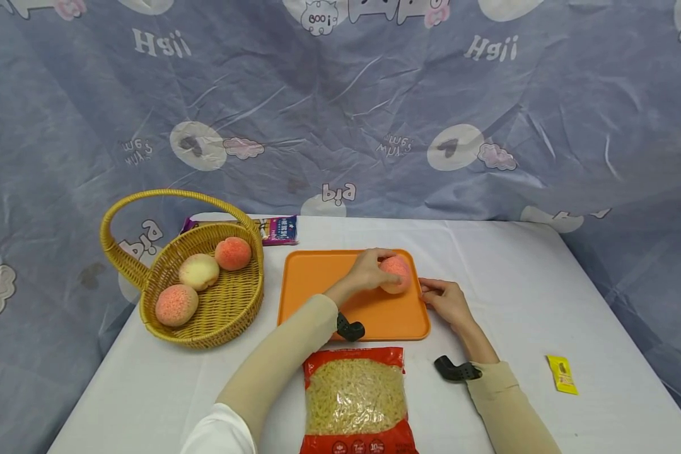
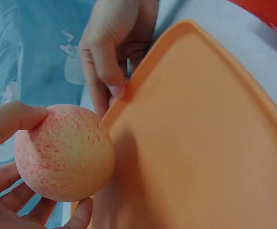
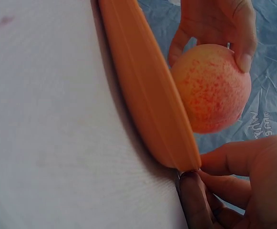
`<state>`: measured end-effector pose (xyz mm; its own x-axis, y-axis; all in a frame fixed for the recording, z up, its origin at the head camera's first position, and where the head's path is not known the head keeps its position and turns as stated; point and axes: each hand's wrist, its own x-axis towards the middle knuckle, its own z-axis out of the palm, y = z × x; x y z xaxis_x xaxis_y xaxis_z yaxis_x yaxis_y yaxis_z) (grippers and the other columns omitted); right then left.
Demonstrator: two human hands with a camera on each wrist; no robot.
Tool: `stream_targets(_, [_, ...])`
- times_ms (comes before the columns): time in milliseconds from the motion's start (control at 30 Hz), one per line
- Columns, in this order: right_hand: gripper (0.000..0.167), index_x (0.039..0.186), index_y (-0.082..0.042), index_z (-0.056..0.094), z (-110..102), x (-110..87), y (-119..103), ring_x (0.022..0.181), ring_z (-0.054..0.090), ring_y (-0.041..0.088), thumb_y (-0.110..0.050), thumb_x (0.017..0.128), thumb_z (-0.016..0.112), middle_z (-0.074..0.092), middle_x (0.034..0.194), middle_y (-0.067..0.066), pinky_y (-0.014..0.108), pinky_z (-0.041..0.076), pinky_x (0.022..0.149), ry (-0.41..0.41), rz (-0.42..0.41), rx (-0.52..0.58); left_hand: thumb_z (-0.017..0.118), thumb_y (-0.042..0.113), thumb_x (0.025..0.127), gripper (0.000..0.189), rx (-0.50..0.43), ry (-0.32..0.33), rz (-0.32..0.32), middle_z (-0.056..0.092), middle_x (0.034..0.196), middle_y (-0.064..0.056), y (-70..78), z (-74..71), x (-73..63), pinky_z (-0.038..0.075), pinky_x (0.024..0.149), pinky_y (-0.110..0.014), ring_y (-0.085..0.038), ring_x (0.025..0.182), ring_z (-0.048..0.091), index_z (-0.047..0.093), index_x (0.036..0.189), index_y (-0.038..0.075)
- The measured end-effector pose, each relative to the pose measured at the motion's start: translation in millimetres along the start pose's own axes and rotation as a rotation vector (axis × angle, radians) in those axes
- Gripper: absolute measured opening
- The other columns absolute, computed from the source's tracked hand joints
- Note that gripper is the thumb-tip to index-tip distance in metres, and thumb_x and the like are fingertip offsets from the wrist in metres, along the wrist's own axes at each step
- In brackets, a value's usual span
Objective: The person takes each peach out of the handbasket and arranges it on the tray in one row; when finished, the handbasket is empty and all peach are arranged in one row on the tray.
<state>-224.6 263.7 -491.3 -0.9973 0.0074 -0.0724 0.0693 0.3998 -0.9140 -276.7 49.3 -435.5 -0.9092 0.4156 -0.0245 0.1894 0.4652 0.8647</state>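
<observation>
One peach [image 1: 398,275] is held in your curled left hand [image 1: 367,271], above the right part of the tray [image 1: 318,277]; your right hand [image 1: 448,302] pinches its right edge.

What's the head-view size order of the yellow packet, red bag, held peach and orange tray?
1. Orange tray and red bag: unsure, the bag being nearer and cut off.
2. Peach, partly covered by the left hand.
3. Yellow packet.

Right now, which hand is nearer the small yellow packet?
Right: the right hand pinches the orange tray, left of the yellow packet; the left hand, holding a peach, is farther left.
</observation>
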Motion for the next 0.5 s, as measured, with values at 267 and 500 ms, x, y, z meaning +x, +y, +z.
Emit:
stream_targets(267, [0.044,0.130,0.008,0.058,-0.5,-1.7,-1.9,0.073,0.058,0.002,0.004,0.086,0.057,0.064,0.106,0.027,0.017,0.051,0.065,-0.001,-0.022,-0.037,0.084,0.021,0.077,0.060,0.020,-0.009,0.007,0.065,0.123,-0.008,-2.8,10.9,2.4,0.052,0.087,-0.025,-0.020,0.109,0.060,0.062,0.131,0.009])
stream_targets(500, [0.045,0.130,0.008,0.058,-0.6,-0.9,0.5,0.074,0.057,0.000,0.005,0.085,0.058,0.065,0.106,0.027,0.016,0.051,0.066,-0.004,-0.029,-0.033,0.084,0.025,0.077,0.060,-0.039,0.006,-0.017,0.066,0.120,-0.007,-3.9,13.9,1.7,0.053,0.086,-0.023,-0.019,0.106,0.061,0.062,0.130,0.010])
